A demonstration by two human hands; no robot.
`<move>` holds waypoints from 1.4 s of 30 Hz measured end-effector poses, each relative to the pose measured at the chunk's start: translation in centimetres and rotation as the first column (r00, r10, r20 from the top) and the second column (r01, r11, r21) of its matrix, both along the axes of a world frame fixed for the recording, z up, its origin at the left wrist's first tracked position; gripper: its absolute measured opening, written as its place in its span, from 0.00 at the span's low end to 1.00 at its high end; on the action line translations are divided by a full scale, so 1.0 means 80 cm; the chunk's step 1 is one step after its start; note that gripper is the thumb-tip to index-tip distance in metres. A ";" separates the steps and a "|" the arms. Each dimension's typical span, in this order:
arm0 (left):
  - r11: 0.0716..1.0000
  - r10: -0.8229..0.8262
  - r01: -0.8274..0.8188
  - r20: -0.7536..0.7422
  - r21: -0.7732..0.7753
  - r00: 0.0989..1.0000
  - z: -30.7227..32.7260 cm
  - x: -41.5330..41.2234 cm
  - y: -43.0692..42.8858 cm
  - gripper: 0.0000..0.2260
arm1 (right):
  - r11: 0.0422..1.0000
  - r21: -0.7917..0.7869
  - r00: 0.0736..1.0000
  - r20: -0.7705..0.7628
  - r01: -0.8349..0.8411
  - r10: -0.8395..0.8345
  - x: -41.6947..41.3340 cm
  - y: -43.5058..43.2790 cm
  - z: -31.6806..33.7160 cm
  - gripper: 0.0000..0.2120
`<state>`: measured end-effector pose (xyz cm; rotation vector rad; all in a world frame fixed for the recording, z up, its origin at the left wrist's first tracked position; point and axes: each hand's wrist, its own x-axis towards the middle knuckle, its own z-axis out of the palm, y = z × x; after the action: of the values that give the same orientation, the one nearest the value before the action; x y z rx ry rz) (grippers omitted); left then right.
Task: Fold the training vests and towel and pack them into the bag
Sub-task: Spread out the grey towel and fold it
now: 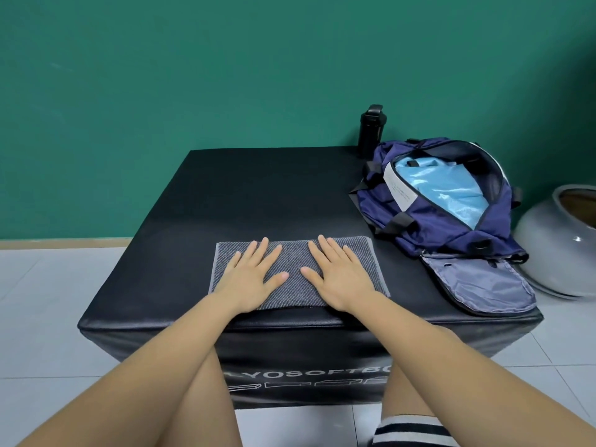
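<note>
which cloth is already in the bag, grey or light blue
The light blue cloth: it sits inside the open navy bag; the grey towel lies outside it on the black box.

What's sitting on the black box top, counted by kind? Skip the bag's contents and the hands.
Grey towel: 1
Navy bag: 1
Black bottle: 1
Total: 3
</note>
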<state>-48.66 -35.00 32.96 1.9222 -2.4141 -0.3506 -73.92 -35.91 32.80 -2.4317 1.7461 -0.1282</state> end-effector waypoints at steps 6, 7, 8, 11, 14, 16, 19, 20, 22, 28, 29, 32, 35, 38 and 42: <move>0.994 0.102 -0.103 0.024 0.035 0.994 0.001 0.035 -0.007 0.34 | 0.995 0.035 0.995 0.000 0.095 -0.095 -0.070 -0.022 -0.003 0.38; 0.992 0.122 -0.123 0.024 0.038 0.992 0.001 0.043 -0.008 0.34 | 0.992 0.046 0.993 -0.005 0.116 -0.116 -0.083 -0.023 -0.002 0.37; 0.988 0.147 -0.147 0.011 0.048 0.989 0.001 0.049 -0.010 0.33 | 0.990 0.050 0.991 -0.024 0.130 -0.129 -0.094 -0.024 -0.002 0.37; 0.979 0.198 -0.197 -0.027 0.048 0.980 0.003 0.056 -0.009 0.31 | 0.989 0.032 0.985 -0.108 0.141 -0.137 -0.107 -0.024 0.003 0.37; 0.957 0.270 -0.280 -0.118 -0.073 0.956 0.003 0.055 0.003 0.29 | 0.990 0.016 0.984 -0.110 0.142 -0.140 -0.105 -0.024 0.010 0.36; 0.925 0.273 -0.311 -0.189 -0.218 0.943 0.010 0.053 0.016 0.23 | 0.993 -0.051 0.991 -0.071 0.110 -0.113 -0.106 -0.021 0.017 0.35; 0.876 0.035 -0.088 -0.119 -0.474 0.992 0.024 0.039 0.037 0.15 | 0.985 -0.170 0.999 -0.032 -0.011 0.005 -0.115 -0.021 0.021 0.31; 0.878 -0.074 0.025 -0.083 -0.477 0.994 0.028 0.032 0.044 0.15 | 0.986 -0.161 0.999 -0.018 -0.048 0.046 -0.117 -0.024 0.023 0.31; 0.900 -0.244 0.219 -0.021 -0.378 0.969 0.028 0.016 0.056 0.20 | 0.991 -0.108 0.997 0.027 -0.072 0.076 -0.119 -0.032 0.027 0.30; 0.916 -0.320 0.320 0.040 -0.243 0.947 0.020 0.002 0.058 0.23 | 0.998 0.030 0.992 0.120 0.046 -0.049 -0.106 -0.071 0.039 0.26; 0.913 -0.324 0.326 0.046 -0.245 0.945 0.020 0.004 0.057 0.23 | 0.998 0.039 0.992 0.116 0.047 -0.051 -0.105 -0.076 0.039 0.24; 0.901 -0.342 0.348 0.067 -0.258 0.937 0.019 0.012 0.054 0.22 | 0.998 0.038 0.991 0.119 0.058 -0.062 -0.102 -0.083 0.040 0.20; 0.895 -0.347 0.359 0.093 -0.264 0.933 0.020 0.023 0.044 0.23 | 0.996 0.063 0.989 0.133 0.063 -0.071 -0.103 -0.075 0.044 0.14; 0.872 -0.357 0.389 0.156 -0.299 0.921 0.023 0.035 0.020 0.23 | 0.983 0.165 0.983 0.146 0.087 -0.111 -0.111 -0.058 0.056 0.08; 0.856 -0.349 0.408 0.227 -0.317 0.909 0.030 0.043 -0.024 0.23 | 0.937 0.329 0.978 0.127 0.116 -0.165 -0.112 -0.024 0.077 0.10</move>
<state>-45.23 -36.88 35.33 1.3643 -2.7193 0.2428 -82.88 -37.81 38.95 -2.0143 1.7199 -0.0399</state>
